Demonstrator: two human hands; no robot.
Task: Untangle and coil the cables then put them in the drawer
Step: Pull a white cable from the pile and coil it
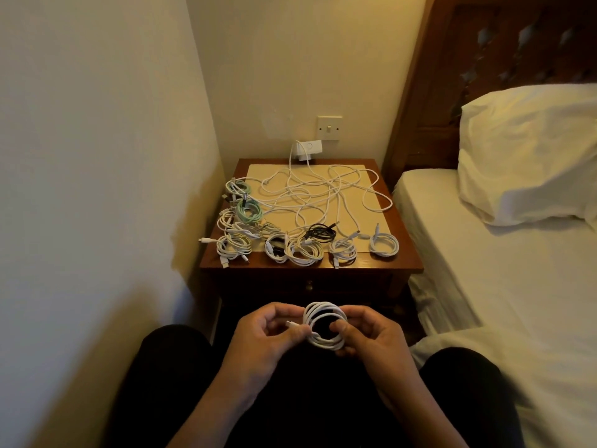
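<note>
We hold a coiled white cable (324, 324) upright between both hands, low over our dark-clad lap and in front of the nightstand. Our left hand (265, 334) pinches the loose end with its plug at the coil's left side, thumb and fingers curled. Our right hand (368, 334) grips the coil's right side, thumb inside the loop and fingers curled round the outside. Ahead, the wooden nightstand (410, 266) carries a cream mat (255, 173), and a tangle of white cables (323, 195) sprawls across it. Small coils (305, 250) lie along the front edge and up the left edge, among them a black coil (319, 234) and a mint-green coil (248, 211). Below the top, the drawer (339, 284) shows a small knob. A white charger (308, 147) sits at the wall behind, and a bed (484, 286) with a pillow (523, 150) stands to the right.
</note>
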